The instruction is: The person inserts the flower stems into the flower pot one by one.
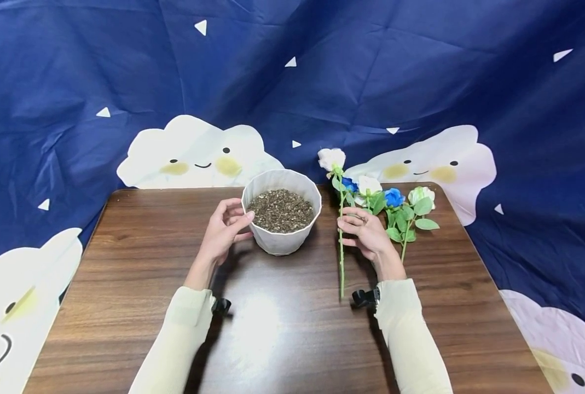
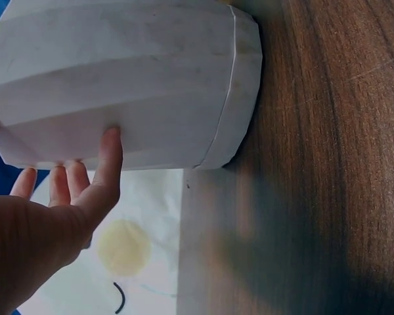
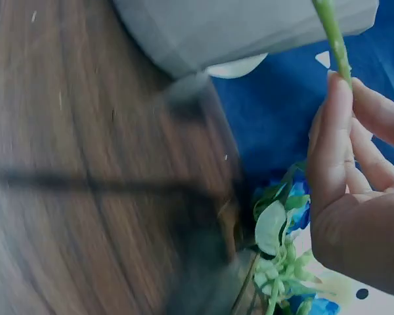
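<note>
A white faceted flowerpot filled with dark soil stands upright on the table. At its left side my left hand holds it, thumb by the rim and fingers against the outer wall. The left wrist view shows a fingertip on the pot's side; other fingers are partly hidden behind it. Right of the pot, my right hand pinches the green stem of a white artificial rose, bloom up and stem hanging nearly vertical. Thumb and finger meet on the stem in the right wrist view.
Behind and beside my right hand lie more artificial roses: a blue one, a white one, a greenish-white one and another blue one. The brown wooden table ends at a blue cloud-patterned cloth.
</note>
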Demonstrator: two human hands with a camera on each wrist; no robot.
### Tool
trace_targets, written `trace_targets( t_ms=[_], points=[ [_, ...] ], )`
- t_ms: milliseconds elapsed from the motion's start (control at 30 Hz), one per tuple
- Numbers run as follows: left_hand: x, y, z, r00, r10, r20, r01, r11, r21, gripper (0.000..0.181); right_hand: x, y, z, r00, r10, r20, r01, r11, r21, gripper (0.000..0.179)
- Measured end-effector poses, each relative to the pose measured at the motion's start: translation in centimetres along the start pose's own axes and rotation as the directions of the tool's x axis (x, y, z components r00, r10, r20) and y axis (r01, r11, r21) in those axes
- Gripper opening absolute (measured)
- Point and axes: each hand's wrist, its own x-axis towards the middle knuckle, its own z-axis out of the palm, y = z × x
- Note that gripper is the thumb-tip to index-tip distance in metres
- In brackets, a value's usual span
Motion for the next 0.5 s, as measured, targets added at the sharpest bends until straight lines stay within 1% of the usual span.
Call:
trace_targets(
  t_ms=[133,267,500],
  points=[
    [0.0,0.0,0.0,1.0,-0.004,0.004,0.004,1.0,-0.009,0.055,-0.5,-0.3,0.8,0.999,-0.039,0.022,0.037,0.997,0.072,0.03],
    [0.1,-0.1,0.0,1.0,-0.007,0.006,0.007,1.0,-0.008,0.054,-0.8,-0.9,1.4,0.996,-0.085,0.035,0.08,0.989,0.126,0.029],
    [0.1,-0.2,-0.2,1.0,-0.007,0.003,0.007,1.0,-0.003,0.054,-0.9,-2.2,2.2,0.983,-0.174,0.051,0.158,0.959,0.236,0.032]
  ],
)
